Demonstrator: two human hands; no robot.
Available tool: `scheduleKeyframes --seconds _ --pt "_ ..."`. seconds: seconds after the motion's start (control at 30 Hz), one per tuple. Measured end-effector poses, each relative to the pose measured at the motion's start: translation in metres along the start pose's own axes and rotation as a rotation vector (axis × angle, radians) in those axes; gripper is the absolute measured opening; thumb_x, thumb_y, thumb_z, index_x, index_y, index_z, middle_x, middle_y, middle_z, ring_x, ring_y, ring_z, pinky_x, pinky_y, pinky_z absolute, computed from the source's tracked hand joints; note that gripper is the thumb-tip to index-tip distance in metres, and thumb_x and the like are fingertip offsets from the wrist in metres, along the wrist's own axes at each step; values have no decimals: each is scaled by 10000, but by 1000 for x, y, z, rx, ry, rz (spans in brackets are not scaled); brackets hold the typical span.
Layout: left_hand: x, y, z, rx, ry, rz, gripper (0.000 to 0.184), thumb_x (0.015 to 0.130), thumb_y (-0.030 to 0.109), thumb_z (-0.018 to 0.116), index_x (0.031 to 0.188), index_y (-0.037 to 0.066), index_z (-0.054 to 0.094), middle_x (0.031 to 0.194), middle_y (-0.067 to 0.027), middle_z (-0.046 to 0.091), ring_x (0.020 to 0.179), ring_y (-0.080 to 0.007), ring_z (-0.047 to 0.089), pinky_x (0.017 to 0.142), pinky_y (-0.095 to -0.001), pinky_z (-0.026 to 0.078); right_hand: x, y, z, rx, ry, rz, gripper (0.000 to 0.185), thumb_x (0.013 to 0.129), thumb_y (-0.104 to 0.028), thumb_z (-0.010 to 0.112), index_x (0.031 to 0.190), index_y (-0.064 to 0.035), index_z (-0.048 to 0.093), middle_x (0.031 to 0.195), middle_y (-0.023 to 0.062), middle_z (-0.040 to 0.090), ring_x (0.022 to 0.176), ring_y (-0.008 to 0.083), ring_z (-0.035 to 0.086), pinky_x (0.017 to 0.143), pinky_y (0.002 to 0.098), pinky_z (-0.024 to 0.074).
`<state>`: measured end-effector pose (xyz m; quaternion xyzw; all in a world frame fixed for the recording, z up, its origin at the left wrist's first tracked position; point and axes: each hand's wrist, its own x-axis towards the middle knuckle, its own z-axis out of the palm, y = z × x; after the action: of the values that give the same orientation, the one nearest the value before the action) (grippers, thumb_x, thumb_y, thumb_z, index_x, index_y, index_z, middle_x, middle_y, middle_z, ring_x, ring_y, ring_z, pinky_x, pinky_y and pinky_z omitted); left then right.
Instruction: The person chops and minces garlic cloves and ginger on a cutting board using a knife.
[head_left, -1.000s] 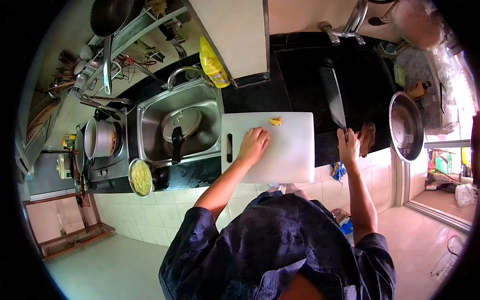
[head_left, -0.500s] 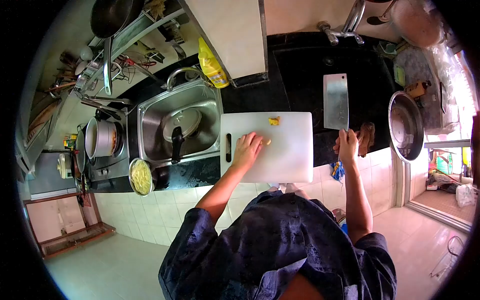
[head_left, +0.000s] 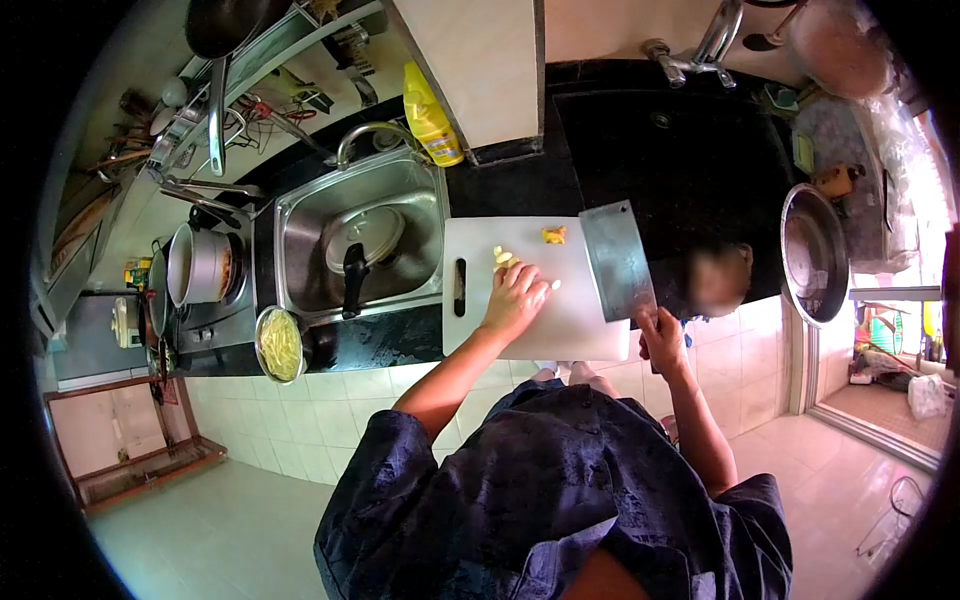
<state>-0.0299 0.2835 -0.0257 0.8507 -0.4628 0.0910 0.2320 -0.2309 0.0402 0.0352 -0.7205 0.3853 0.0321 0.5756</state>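
Observation:
A white cutting board (head_left: 570, 330) lies on the black counter. My left hand (head_left: 517, 300) rests on it with fingers bent, among small pale pieces (head_left: 503, 256) that look like garlic; one more piece (head_left: 556, 285) touches or nearly touches its right side. Whether the fingers pinch anything is hidden. A yellow-brown lump (head_left: 554, 235) sits near the board's top edge. My right hand (head_left: 662, 338) is wrapped round the handle of a cleaver (head_left: 615, 262), whose broad blade is over the board's right edge.
Left of the board is a steel sink (head_left: 300, 250) with a lid (head_left: 365, 236) and a black handle in it. A bowl of pale strips (head_left: 280, 345) and a pot (head_left: 200, 265) stand further left. A steel basin (head_left: 815, 255) is at the right, a yellow bottle (head_left: 430, 120) behind.
The cleaver and my right hand have moved left, from the black counter to the board's right edge. Several pale pieces now show round my left hand, which has shifted slightly right.

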Motion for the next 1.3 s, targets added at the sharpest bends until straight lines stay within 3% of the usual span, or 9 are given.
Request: scheduleKeyframes --seconds 0.17,0.33,0.5,0.63,0.83,1.0,1.23,1.3 --pt "2 -30 -29 60 52 -244 215 866 172 722 1076 129 698 1107 -66 585 1063 -300 545 913 -436 419 -22 3 -5 -96 -135 50 376 986 -367 609 892 -4 591 593 42 562 456 132 555 418 304 446" --pt "-1 -41 -32 -46 0 -197 407 871 152 733 1259 112 618 1117 -87 581 1038 -312 583 897 -449 485 -29 23 -20 -250 -232 69 398 947 -383 648 860 2 595 584 69 581 470 150 578 445 334 462" --pt "-2 -36 -29 -56 -98 -188 399 910 179 693 1288 93 597 1116 -120 604 1014 -305 614 885 -433 503 -31 17 -42 -449 -290 82 357 941 -353 661 892 -1 635 597 95 606 469 171 594 465 351 480" --pt "4 -33 -19 -117 -188 -203 394 934 187 657 1305 77 582 1116 -134 615 1035 -319 620 896 -435 508 -11 12 -30 -414 -263 -34 360 954 -345 649 876 4 609 615 84 608 478 165 598 465 343 486" --pt "-3 -17 -10 -129 -220 -44 440 924 162 649 1348 99 548 1130 -121 616 1014 -305 628 886 -441 513 -14 0 -16 -300 -197 29 377 962 -381 615 903 -8 610 613 70 590 469 156 576 429 326 463" --pt "7 -13 -23 -161 -160 -175 249 902 122 672 1125 97 565 1043 -111 597 962 -321 630 847 -443 523 -27 17 -17 -187 -213 52 330 980 -351 612 900 -31 611 588 26 549 433 117 536 386 288 410" --pt "2 1 -13 -138 -161 -320 201 899 159 687 1052 77 585 1022 -121 603 923 -330 633 825 -445 527 -26 20 -19 -204 -222 -2 380 976 -387 604 891 -17 610 604 43 569 461 130 562 404 317 435" --pt "-3 18 -7 -191 -215 -273 261 884 194 716 1064 48 597 1033 -135 614 927 -317 644 833 -428 534 -30 25 -21 -203 -216 6 381 978 -385 602 901 -12 613 603 44 571 455 130 560 402 315 438"
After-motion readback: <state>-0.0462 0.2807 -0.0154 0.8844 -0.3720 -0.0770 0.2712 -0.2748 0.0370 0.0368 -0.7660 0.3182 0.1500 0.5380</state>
